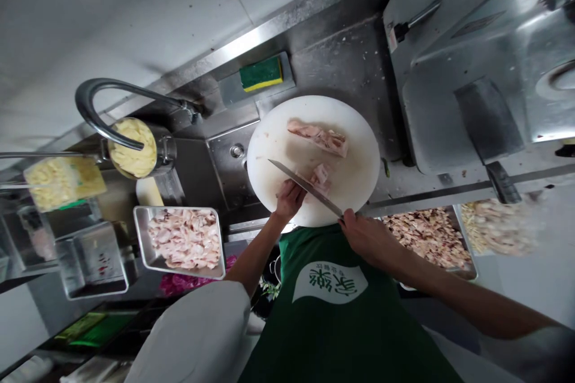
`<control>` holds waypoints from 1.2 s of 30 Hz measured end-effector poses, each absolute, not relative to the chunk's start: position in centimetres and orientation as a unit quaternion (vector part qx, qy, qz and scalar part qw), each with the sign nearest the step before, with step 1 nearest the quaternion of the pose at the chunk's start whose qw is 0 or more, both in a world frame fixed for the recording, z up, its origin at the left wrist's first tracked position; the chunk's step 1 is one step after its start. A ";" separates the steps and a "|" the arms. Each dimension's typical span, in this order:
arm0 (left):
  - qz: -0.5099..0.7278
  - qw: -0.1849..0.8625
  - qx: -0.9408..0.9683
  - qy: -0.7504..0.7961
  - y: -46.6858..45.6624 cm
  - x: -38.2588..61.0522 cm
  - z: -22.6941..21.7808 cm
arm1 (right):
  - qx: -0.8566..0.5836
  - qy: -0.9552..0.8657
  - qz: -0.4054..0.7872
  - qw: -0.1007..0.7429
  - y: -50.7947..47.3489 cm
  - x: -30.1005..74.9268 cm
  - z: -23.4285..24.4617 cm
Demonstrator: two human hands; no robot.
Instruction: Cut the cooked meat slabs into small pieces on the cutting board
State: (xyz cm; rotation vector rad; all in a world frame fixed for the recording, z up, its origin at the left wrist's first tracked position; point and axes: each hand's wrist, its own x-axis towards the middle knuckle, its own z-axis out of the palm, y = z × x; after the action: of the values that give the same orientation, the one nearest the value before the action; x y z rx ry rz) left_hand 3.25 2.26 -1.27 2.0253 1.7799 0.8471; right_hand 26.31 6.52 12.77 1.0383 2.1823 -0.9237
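Note:
A round white cutting board (354, 131) lies in front of me on the steel counter. A long strip of raw pale meat (318, 136) rests across its far part. A smaller piece of meat (321, 175) sits near the board's middle, and my left hand (288, 198) presses on it with its fingertips. My right hand (365, 234) grips the handle of a long knife (305, 187). Its blade slants across the board and meets the small piece beside my left fingers. My green apron fills the lower middle.
A steel tray of sliced meat (185, 239) stands at the left, next to an empty steel tub (92, 260). Another tray of cut meat (426, 236) is at the right. Faucet (112, 96), pot of yellow food (132, 146), sponge (260, 73) and cleaver (487, 122) surround the board.

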 end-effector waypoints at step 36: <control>0.314 0.139 0.710 0.614 2.3 3.2 -1.1 | 0.374 0.798 -0.361 0.306 7.0 26.2 12.5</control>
State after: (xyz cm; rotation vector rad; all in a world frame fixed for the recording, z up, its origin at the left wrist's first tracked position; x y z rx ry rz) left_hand 3.22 2.26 -1.06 2.0531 1.7764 0.9092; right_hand 26.21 6.99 12.52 0.9889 2.1111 -0.9560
